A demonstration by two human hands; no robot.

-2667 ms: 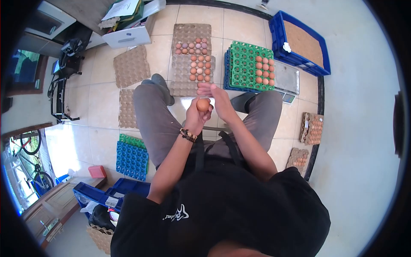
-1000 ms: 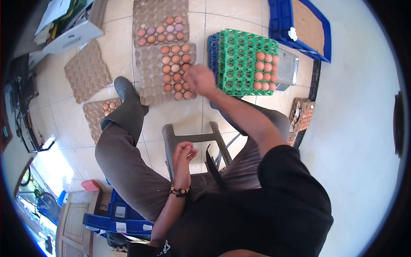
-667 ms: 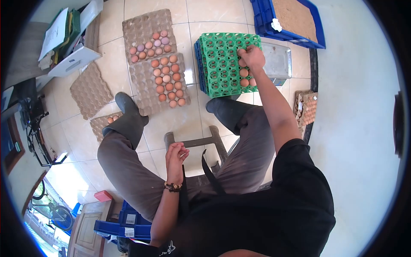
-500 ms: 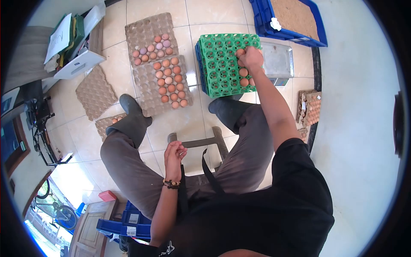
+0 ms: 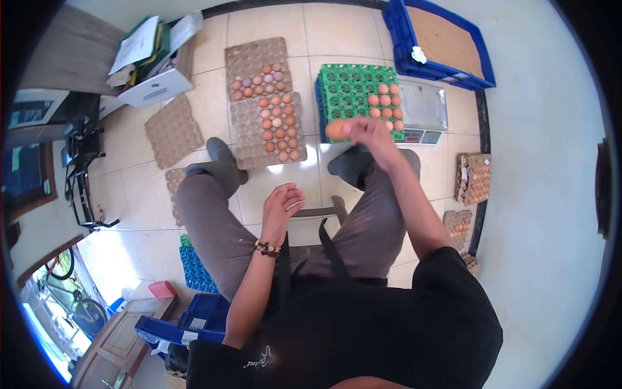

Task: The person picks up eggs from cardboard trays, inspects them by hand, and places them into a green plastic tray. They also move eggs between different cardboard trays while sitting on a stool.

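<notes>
My right hand (image 5: 374,137) pinches a brown egg (image 5: 337,130) between thumb and fingers, raised over the near edge of the green plastic egg tray (image 5: 332,97). Several eggs (image 5: 385,100) sit in that tray's right-hand columns, and its left-hand cups hold none. My left hand (image 5: 281,206) hovers over my lap with its fingers loosely bent and slightly apart, holding nothing. To the left of the green tray, a near cardboard egg tray (image 5: 249,129) is partly filled with brown eggs. Behind it lies a far cardboard tray (image 5: 249,55), also partly filled.
A metal scale (image 5: 424,107) stands right of the green tray. Behind it is a blue crate (image 5: 405,39) with brown contents. Cardboard trays with eggs (image 5: 478,178) lie along the right wall. A bare cardboard tray (image 5: 172,133) is left of my boot (image 5: 223,159).
My right hand has come back from the green tray toward me and now shows an egg in its fingers. The left hand has risen slightly. The camera view has shifted.
</notes>
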